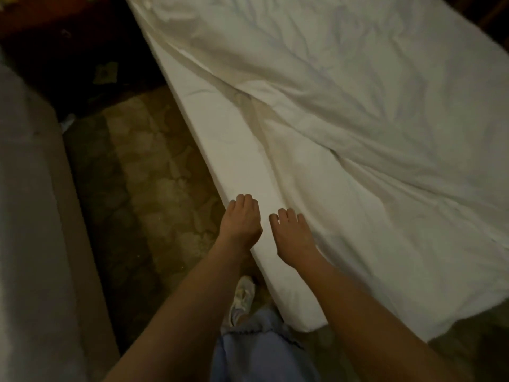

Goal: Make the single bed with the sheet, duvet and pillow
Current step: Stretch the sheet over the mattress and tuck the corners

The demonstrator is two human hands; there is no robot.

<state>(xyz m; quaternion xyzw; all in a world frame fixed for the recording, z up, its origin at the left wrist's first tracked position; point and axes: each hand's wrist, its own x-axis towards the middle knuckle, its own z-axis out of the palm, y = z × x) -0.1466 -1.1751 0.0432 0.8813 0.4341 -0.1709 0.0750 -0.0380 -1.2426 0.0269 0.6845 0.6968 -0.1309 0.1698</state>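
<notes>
Dim room, patterned carpet (154,175) beside bed. Sheet (242,150) laid over mattress side; rumpled duvet (358,92) just right of it, long edge running away from person. Left hand (242,219) curled at mattress edge, grasp unclear; right hand (292,235) pressed flat, released, nearer duvet.

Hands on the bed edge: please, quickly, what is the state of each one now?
Left hand: fingers curled over the mattress edge; whether it grips cloth cannot be told.
Right hand: open, fingers straight, resting on the sheet.

Wrinkled white duvet (358,111) across the white-sheeted mattress (237,150), its near edge ridged along the side.
</notes>
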